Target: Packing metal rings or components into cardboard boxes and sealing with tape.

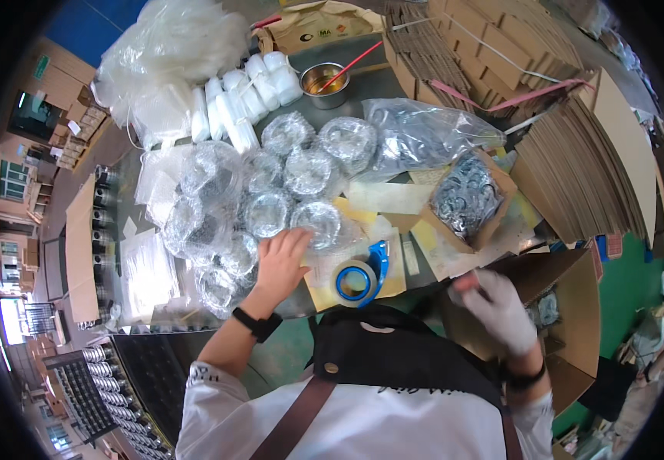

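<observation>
My bare left hand (282,264) is open, its fingers stretched out flat. Its fingertips lie against the lower edge of a round bubble-wrapped piece (316,223), the nearest of several wrapped round pieces (266,212) heaped together. My right hand (500,310), in a white glove, is raised above the open carton (573,322) beside the table. Motion smears its fingers, so whether they hold anything is unclear. Between the hands, near the table's front edge, sits a blue tape dispenser (378,264) with a roll of tape (354,284).
A small carton (493,222) of dark metal parts in clear plastic stands to the right. Flattened cardboard (585,161) is stacked behind it. White rolls (259,83), a metal bowl (324,84) with a red stick and a clear bag (424,134) lie at the back.
</observation>
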`<state>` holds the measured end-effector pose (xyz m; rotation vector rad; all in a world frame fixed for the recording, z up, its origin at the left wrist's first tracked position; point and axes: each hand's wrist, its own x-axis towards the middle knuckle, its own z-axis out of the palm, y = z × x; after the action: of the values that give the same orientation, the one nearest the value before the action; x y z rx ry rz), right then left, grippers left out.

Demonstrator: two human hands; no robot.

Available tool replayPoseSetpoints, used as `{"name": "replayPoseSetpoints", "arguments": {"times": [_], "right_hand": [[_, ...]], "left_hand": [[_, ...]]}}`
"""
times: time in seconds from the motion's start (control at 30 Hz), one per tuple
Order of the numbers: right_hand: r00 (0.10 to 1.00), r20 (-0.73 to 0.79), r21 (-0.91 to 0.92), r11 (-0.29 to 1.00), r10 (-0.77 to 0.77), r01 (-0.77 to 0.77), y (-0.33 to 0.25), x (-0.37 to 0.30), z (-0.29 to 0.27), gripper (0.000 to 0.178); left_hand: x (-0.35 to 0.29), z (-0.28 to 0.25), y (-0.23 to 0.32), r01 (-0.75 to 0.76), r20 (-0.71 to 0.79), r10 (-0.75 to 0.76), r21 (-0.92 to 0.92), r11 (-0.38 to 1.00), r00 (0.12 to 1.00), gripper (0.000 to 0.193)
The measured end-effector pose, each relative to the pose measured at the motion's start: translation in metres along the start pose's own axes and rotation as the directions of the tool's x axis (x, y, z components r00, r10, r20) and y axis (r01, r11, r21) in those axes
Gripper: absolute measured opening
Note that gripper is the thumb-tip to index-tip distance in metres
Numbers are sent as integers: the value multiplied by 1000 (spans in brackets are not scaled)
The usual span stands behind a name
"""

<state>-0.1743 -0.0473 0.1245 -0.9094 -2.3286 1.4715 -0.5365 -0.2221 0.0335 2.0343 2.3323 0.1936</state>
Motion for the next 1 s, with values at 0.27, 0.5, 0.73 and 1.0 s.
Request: {"name": "replayPoseSetpoints", "arguments": {"times": [0.27,0.5,0.73,1.0], "right_hand": [[946,9,-676,695,-325,245,-9,300,107,27],[980,-187,-807,581,-75,-109,19,364,149,22],[936,-339,596,792,96,134,17,218,35,46],[460,-727,678,638,510,364,-1,-174,-74,50]], "left_hand": [[57,38,-18,-390,173,360,192,900,917,11],[35,41,-5,-188,80,186,29,982,979,10],[51,50,0,-217,-19,217,-40,975,976,37],[76,-56,41,-45,-14,43,-230,972,999,54]]}}
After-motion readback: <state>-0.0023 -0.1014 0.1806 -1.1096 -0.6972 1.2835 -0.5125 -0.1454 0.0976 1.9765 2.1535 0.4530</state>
